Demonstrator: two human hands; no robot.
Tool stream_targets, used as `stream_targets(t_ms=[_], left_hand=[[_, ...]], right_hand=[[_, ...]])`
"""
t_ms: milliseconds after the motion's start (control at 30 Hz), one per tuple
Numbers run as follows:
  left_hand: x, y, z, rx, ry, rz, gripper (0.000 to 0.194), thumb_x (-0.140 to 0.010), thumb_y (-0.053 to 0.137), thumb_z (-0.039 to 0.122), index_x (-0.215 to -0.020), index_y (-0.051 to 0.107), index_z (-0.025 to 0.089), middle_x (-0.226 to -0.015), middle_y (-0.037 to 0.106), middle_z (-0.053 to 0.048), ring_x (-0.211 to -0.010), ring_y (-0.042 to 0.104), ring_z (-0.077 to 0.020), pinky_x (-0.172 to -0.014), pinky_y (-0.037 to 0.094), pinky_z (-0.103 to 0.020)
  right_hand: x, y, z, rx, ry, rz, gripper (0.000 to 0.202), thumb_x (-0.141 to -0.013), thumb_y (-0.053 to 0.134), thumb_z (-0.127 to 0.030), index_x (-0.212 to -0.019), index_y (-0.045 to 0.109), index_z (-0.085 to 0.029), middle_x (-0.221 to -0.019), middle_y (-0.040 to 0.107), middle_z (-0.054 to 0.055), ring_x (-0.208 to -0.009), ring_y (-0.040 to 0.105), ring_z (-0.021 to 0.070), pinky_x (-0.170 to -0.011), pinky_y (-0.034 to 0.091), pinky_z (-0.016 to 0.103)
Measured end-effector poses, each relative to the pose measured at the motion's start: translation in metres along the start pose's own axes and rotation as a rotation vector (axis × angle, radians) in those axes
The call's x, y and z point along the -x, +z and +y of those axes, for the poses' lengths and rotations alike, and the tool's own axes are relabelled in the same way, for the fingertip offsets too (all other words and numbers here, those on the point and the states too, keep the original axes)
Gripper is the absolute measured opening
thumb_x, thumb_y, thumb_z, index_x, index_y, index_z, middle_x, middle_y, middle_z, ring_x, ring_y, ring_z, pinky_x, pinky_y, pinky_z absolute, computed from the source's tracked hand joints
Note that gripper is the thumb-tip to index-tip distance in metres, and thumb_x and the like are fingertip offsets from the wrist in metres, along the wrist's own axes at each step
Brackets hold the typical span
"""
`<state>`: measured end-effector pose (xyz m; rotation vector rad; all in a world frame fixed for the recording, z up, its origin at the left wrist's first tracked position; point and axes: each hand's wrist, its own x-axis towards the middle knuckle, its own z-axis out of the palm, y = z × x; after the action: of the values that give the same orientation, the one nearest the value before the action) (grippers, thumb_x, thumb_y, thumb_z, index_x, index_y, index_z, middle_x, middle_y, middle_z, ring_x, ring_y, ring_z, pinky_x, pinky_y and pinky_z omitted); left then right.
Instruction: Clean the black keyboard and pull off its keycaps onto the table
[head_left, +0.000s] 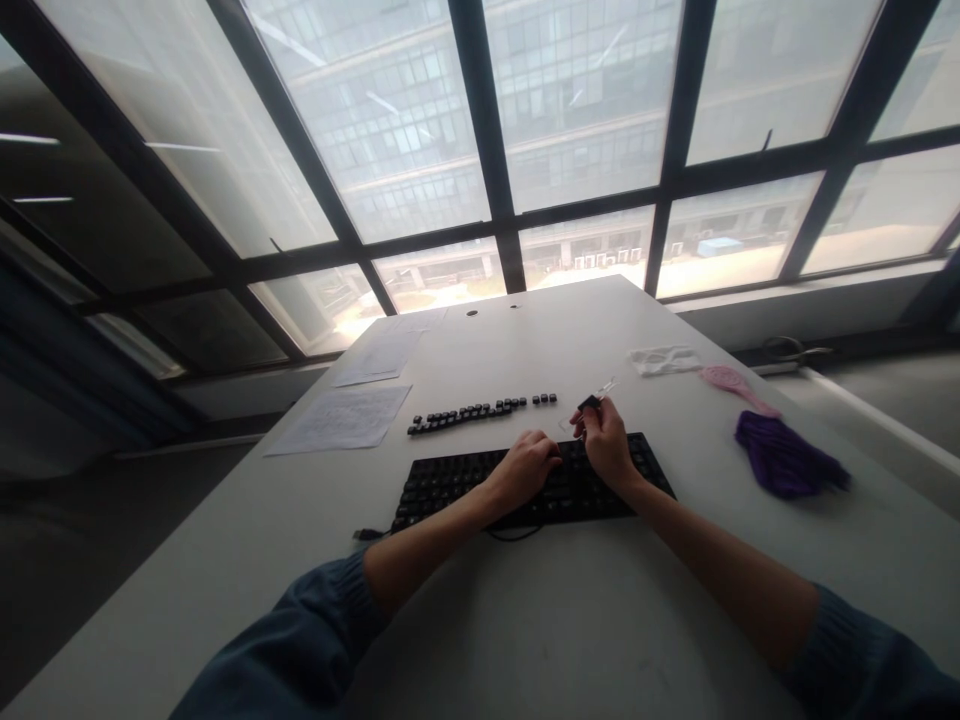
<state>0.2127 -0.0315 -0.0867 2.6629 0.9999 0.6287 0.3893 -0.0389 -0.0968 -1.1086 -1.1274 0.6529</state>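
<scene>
A black keyboard (450,478) lies across the white table in front of me. My left hand (531,462) rests over its upper middle, fingers curled together, and what the fingertips hold, if anything, is hidden. Just above the right part of the keyboard is my right hand (604,440), closed on a small keycap puller (590,403) with a dark middle and thin, clear-looking ends. Behind the keyboard, loose black keycaps (465,413) stand in a slanting row, with several smaller ones (544,399) set apart at its right end.
Printed paper sheets (341,418) lie at the left. Toward the right edge are a white cloth-like item (664,360), a pink item (731,382) and a purple knitted-looking bundle (787,455). The keyboard's cable plug (367,535) sits at its left. Tall windows stand beyond the table.
</scene>
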Motion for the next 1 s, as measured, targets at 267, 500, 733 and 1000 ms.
stream_targets(t_ms=[267,500,733,1000], left_hand=[[0.001,0.002,0.004,-0.071,0.034,-0.013,0.006,-0.094,0.056,0.019,-0.096,0.061,0.016,-0.097,0.059,-0.009,-0.095,0.053,-0.0239,-0.089,0.048,-0.038],[0.003,0.001,0.008,-0.025,0.077,0.061,0.012,-0.091,0.054,0.011,-0.101,0.056,0.017,-0.101,0.055,-0.008,-0.097,0.050,-0.0231,-0.089,0.048,-0.037],[-0.007,-0.021,-0.004,0.240,-0.108,0.152,0.007,-0.087,0.063,0.020,-0.094,0.062,0.018,-0.097,0.062,-0.005,-0.083,0.059,-0.0156,-0.075,0.052,-0.028],[-0.034,-0.059,-0.068,0.157,-0.196,0.208,0.016,-0.086,0.067,0.029,-0.094,0.072,0.017,-0.091,0.071,-0.005,-0.073,0.065,-0.0140,-0.073,0.055,-0.027]], right_hand=[[0.000,0.000,0.001,0.021,0.010,-0.013,0.017,-0.095,0.045,-0.033,-0.083,0.050,-0.022,-0.069,0.061,0.000,-0.056,0.055,0.0138,-0.056,0.044,0.028],[0.000,-0.001,0.002,0.035,0.016,-0.015,0.017,-0.095,0.045,-0.033,-0.083,0.049,-0.022,-0.071,0.063,0.001,-0.056,0.056,0.0139,-0.056,0.044,0.028],[-0.001,-0.001,0.000,0.015,0.032,-0.005,0.019,-0.095,0.045,-0.036,-0.083,0.050,-0.021,-0.072,0.062,0.001,-0.057,0.057,0.0145,-0.056,0.045,0.028],[-0.003,0.000,0.003,-0.006,0.038,-0.022,0.018,-0.094,0.046,-0.035,-0.082,0.049,-0.022,-0.074,0.063,0.002,-0.057,0.057,0.0143,-0.057,0.045,0.028]])
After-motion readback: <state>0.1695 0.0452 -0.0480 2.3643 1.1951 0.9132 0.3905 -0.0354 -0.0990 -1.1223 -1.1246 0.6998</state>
